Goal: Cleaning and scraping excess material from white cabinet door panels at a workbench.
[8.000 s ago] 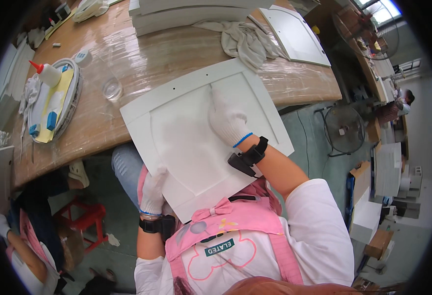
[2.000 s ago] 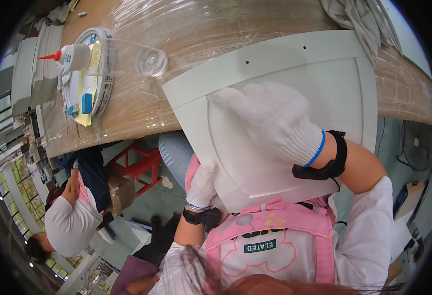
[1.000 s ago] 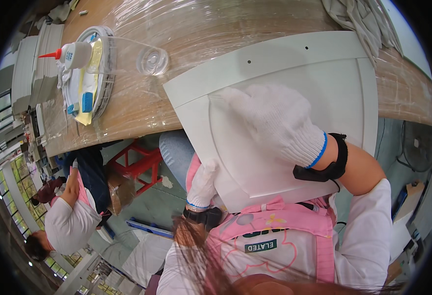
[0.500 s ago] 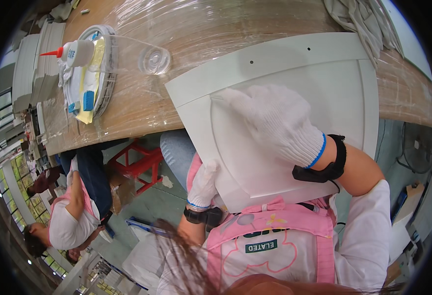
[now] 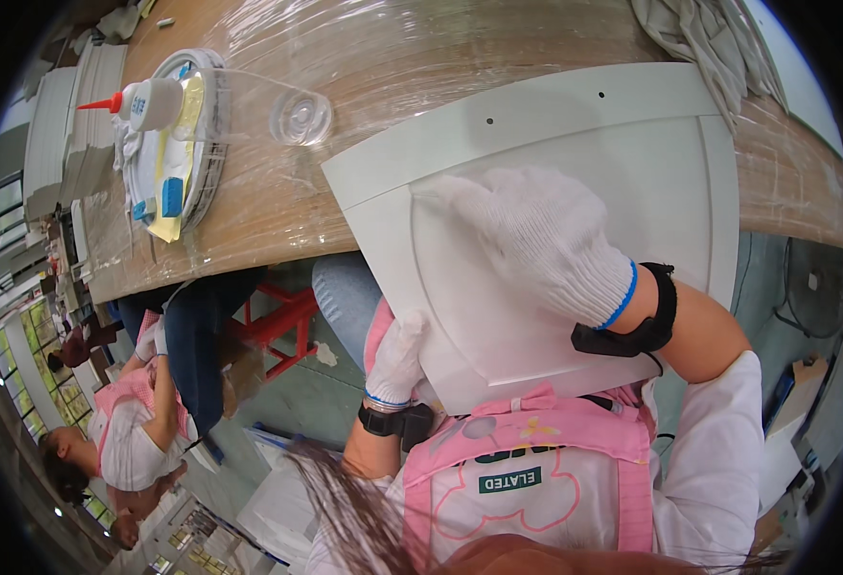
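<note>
A white framed panel (image 5: 646,182), like a cabinet door with two small dark holes near its far edge, lies tilted from the table's edge to my body. My left hand (image 5: 398,362), in a white knit glove, grips the panel's left edge close to me. My right hand (image 5: 544,235), gloved too, is closed over the panel's recessed middle. Its fingertips point at the far left inner corner, where frame and recess meet. Something thin and pale may show at the fingertips; I cannot make it out.
A film-wrapped wooden table (image 5: 412,57) stands ahead. On it are a white squeeze bottle with red nozzle (image 5: 158,103), a clear plastic cup (image 5: 299,117), and a white tub (image 5: 215,182) with blue blocks. Grey cloth (image 5: 694,48) lies far right. A person (image 5: 143,422) sits left, near a red stool (image 5: 287,321).
My hands and the panel look almost unmoved. The person at the left has shifted their arms and legs.
</note>
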Demonstrator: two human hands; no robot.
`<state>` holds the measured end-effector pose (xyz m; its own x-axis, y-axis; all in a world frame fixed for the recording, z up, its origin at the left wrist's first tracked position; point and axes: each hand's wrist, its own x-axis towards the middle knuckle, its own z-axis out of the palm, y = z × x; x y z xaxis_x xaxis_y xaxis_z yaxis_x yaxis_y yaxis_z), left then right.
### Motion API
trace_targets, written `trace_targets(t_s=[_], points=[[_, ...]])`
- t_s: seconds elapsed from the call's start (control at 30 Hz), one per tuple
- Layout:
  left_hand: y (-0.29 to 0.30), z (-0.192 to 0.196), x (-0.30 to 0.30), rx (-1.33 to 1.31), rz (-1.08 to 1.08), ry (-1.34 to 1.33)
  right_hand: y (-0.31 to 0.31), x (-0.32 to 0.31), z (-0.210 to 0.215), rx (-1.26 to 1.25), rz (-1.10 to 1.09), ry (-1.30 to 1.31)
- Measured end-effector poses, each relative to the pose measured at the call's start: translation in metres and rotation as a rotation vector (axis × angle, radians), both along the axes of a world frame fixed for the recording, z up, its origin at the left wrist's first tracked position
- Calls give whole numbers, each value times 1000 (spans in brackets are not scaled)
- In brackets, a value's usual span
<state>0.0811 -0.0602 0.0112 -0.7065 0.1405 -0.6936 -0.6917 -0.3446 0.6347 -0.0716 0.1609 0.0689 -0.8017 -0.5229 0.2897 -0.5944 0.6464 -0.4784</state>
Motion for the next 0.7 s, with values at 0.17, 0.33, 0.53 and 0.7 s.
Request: trace_targets(t_s=[0.17, 0.33, 0.53, 0.7], points=[[-2, 2, -1, 22, -30, 11, 0, -2, 2, 33, -25, -1], [2, 6, -2, -34, 13, 30, 0, -1, 6, 16, -10, -158], [1, 4, -1, 15, 23, 18, 0, 0, 5, 3, -15, -152], [0, 1, -1, 55, 30, 2, 1, 1, 1, -4, -13, -18]])
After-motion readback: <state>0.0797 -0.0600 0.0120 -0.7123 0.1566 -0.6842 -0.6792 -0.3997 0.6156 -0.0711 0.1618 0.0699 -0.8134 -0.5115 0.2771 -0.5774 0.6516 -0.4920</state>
